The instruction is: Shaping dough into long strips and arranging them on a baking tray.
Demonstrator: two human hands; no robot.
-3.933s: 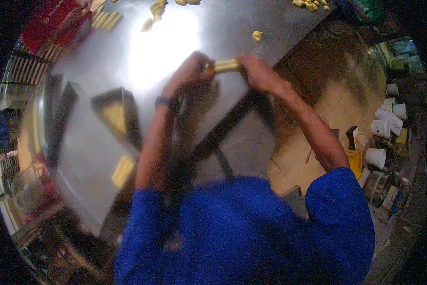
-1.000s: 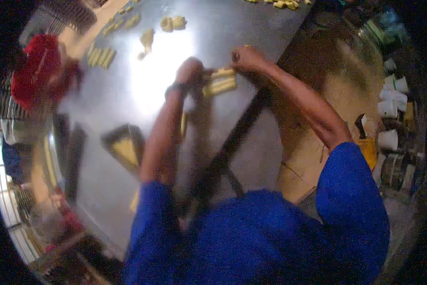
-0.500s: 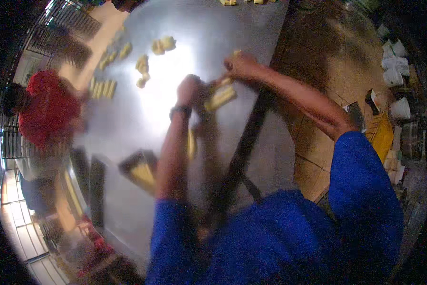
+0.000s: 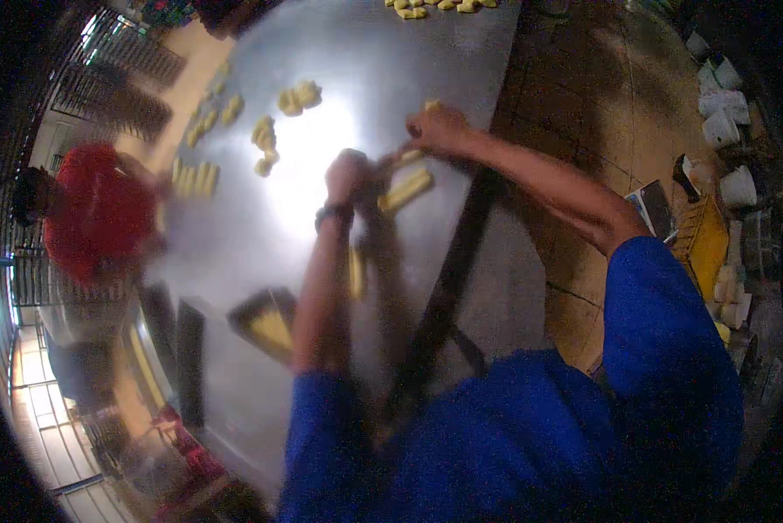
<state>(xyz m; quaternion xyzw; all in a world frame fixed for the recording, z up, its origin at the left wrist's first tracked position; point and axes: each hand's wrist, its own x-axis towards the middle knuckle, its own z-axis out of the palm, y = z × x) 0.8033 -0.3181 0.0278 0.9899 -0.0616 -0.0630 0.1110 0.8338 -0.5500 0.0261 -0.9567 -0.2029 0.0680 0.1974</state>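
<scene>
My left hand (image 4: 348,177), with a dark band at the wrist, is closed above the metal table (image 4: 391,61). My right hand (image 4: 441,131) is closed too, at the table's right edge. A thin brownish strip (image 4: 396,160) shows between the two hands; blur hides what it is and how each hand grips. Just below lies a yellow dough roll (image 4: 406,190). A bit of yellow dough (image 4: 432,105) shows beyond my right fingers. Beside my left forearm are another dough strip (image 4: 356,272) and a dark pan (image 4: 265,321) with yellow dough in it.
Dough pieces (image 4: 299,98) and a row of dough strips (image 4: 194,179) lie farther left on the table. A person in red (image 4: 104,213) stands at the left side. More dark pans (image 4: 189,362) are at near left. White containers (image 4: 722,126) line the far right.
The whole view has shifted slightly. My hands stay close together over the same spot, the left a little lower in view. The person in red has moved slightly.
</scene>
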